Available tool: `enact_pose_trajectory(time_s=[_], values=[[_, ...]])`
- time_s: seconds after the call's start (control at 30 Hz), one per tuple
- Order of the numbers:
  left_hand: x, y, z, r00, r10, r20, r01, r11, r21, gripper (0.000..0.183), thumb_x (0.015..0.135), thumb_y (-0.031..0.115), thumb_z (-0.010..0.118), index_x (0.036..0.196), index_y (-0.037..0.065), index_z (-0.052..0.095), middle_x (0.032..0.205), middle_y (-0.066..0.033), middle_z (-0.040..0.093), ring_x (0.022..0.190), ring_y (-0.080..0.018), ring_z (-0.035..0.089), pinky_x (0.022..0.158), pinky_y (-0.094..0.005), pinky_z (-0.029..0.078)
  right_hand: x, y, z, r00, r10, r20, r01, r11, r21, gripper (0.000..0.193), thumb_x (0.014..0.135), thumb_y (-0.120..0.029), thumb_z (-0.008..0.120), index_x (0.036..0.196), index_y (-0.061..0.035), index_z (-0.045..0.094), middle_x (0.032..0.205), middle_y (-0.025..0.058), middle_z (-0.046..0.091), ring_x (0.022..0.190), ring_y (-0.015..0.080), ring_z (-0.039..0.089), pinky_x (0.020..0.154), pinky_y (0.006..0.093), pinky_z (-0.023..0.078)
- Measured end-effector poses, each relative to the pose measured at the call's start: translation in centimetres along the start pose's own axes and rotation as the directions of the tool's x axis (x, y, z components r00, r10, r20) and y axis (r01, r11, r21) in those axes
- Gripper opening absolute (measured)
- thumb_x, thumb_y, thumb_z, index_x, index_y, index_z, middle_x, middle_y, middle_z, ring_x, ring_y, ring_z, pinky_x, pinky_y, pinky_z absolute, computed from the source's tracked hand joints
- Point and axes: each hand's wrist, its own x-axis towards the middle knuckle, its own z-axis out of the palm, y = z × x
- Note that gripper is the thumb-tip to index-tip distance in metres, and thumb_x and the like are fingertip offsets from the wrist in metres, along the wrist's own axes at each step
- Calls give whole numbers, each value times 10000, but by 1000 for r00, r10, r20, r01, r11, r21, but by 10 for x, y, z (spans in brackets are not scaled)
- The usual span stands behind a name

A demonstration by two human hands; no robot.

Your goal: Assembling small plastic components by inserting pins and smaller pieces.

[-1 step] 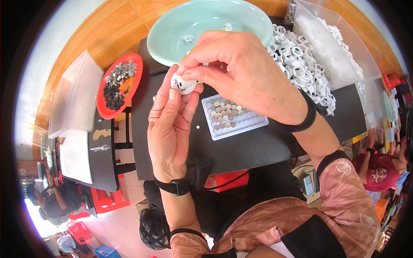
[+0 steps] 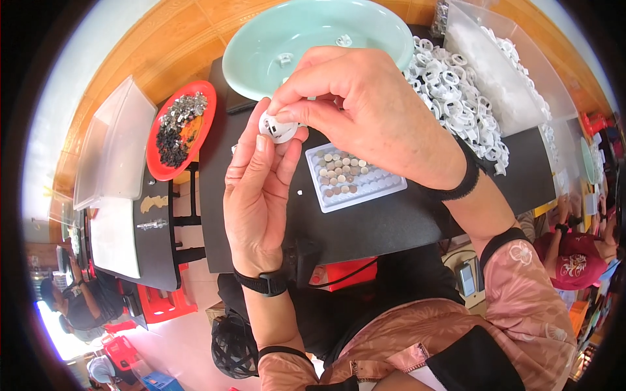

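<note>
A small white round plastic housing [image 2: 279, 132] with dark slots is held up over the table. My left hand [image 2: 254, 202] grips it from below, thumb on its near edge and fingers behind it. Reaching in from the right, my right hand [image 2: 375, 117] pinches thumb and forefinger together against the housing's upper part. Whatever those fingertips hold is hidden. Below the right hand, a pale plastic tray [image 2: 385, 189] carries rows of coin-like metal discs [image 2: 339, 174]. A light green basin [image 2: 261, 39] stands beyond both hands, with a few white parts [image 2: 343, 40] in it.
White ring-shaped parts [image 2: 450, 88] are heaped at the right, beside a tipped clear bin [image 2: 499, 85]. At the left, a red plate [image 2: 208, 117] holds small metal and black pieces, next to a clear box [image 2: 111, 150]. The table [image 2: 365, 228] is black. Other people sit at both sides.
</note>
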Motion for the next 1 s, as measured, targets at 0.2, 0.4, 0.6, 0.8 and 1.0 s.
enact_pose_trajectory(time_s=[0.2,0.4,0.6,0.8,1.0], values=[[0,-1,-5,1000,-17,25,17,1000,2,430,986,112,494,1385,-25,408,1256,-155,574,1107,-246,610,971,-315,511,-2,1,2,998,-58,-3,58,997,-59,109,790,-120,625,796,-54,711,776,148,623,751,345,614,680,419,489],[1,-2,-5,999,-23,41,23,1000,2,433,993,121,481,1392,-24,397,1278,-162,562,1136,-256,596,994,-329,494,-2,-2,2,997,-74,-29,72,993,-91,110,779,-116,629,768,-42,710,754,168,627,731,355,618,651,425,493],[0,0,-5,999,-11,51,12,1000,-20,439,997,119,469,1399,-32,378,1298,-167,544,1167,-273,575,1006,-340,485,-2,-6,3,1000,-7,20,8,999,-35,106,773,-98,623,766,-51,718,746,174,629,723,364,622,637,425,498],[-3,-1,1,999,40,17,-40,998,52,413,993,94,471,1379,-40,410,1278,-158,559,1139,-255,591,982,-335,497,-4,-1,10,994,-99,-51,96,994,-50,84,753,-76,633,763,-48,711,742,155,633,726,343,630,646,425,500],[-7,-4,15,981,189,-40,-170,943,285,366,974,74,504,1322,-41,492,1216,-133,609,1088,-184,609,951,-297,500,-1,-9,5,994,109,18,-110,985,134,109,727,-18,631,818,-30,689,705,149,640,667,329,634,608,384,506]])
